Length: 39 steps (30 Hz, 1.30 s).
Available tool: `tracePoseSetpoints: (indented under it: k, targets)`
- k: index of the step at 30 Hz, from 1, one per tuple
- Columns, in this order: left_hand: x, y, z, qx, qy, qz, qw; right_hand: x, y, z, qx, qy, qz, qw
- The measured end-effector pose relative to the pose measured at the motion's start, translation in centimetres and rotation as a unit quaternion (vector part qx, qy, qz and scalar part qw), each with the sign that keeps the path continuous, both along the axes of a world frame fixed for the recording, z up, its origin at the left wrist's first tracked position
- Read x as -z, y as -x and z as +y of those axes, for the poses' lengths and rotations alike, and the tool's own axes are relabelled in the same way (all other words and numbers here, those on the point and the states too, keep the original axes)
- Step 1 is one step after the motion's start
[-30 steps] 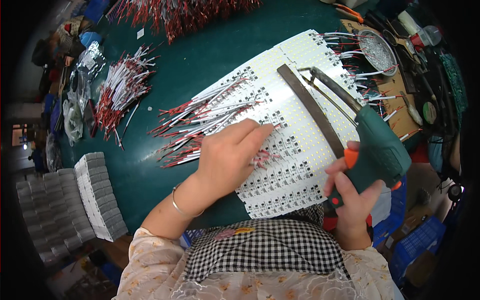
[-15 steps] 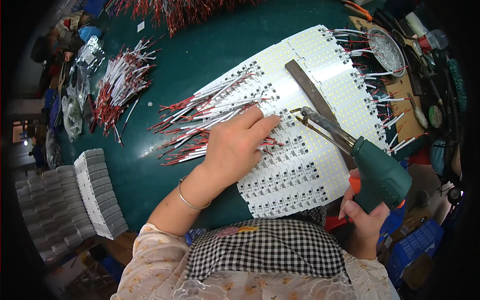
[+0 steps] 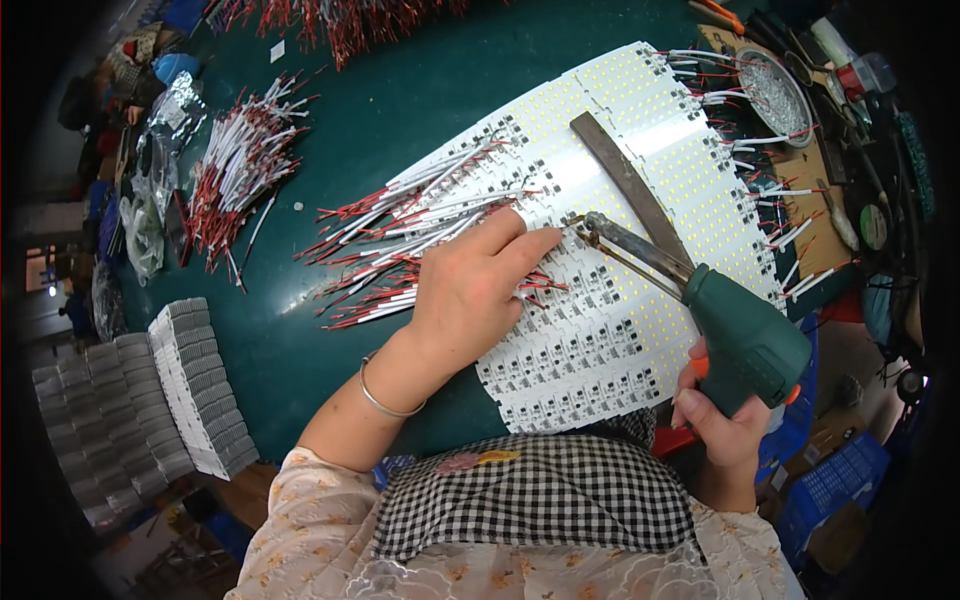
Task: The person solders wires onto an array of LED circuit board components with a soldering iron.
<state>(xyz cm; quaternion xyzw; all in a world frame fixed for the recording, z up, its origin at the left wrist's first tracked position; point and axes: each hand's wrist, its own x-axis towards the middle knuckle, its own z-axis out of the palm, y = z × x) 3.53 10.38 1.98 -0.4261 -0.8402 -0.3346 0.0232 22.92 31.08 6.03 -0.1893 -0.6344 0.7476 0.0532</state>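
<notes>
My right hand (image 3: 722,425) is wrapped round the grip of a green soldering gun (image 3: 750,335), its finger by the orange trigger. The gun's long metal tip points left and reaches a white LED circuit board (image 3: 600,330), close to my left fingertips. My left hand (image 3: 475,285) is closed over red-and-white wires (image 3: 375,245) lying across the board's left side. Its fingers pinch a wire whose end is mostly hidden beneath them. Several wires fan out leftward from under that hand. A flat dark metal bar (image 3: 630,185) lies across the panel.
A pile of cut wires (image 3: 235,175) lies at left, with a bigger red-wire heap (image 3: 345,25) at the far edge. Stacked white panels (image 3: 195,390) stand at lower left. At right, wires stick out from the board beside a metal bowl (image 3: 775,95) of clear bits.
The soldering gun has moved left and slightly up, bringing its tip to the board near my left fingertips. My left hand has stayed almost still.
</notes>
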Motion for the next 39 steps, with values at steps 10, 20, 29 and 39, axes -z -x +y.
tracePoseSetpoints:
  k: [10, 20, 29, 39]
  targets:
    - [0.4, -0.1, 0.1, -0.005, -0.01, 0.011, 1.0, 0.7, -0.1, -0.2, -0.004, -0.032, -0.02, 0.999]
    - [0.4, -0.1, 0.0, 0.001, -0.011, 0.012, 1.0, 0.3, -0.2, 0.1, -0.004, -0.046, -0.047, 0.998]
    - [0.1, -0.3, 0.2, -0.001, 0.0, 0.021, 1.0, -0.2, 0.3, -0.3, 0.098, -0.028, 0.007, 0.995]
    - [0.4, 0.6, -0.1, 0.013, 0.009, 0.023, 1.0, -0.1, -1.7, 0.7, 0.017, -0.002, 0.021, 1.0]
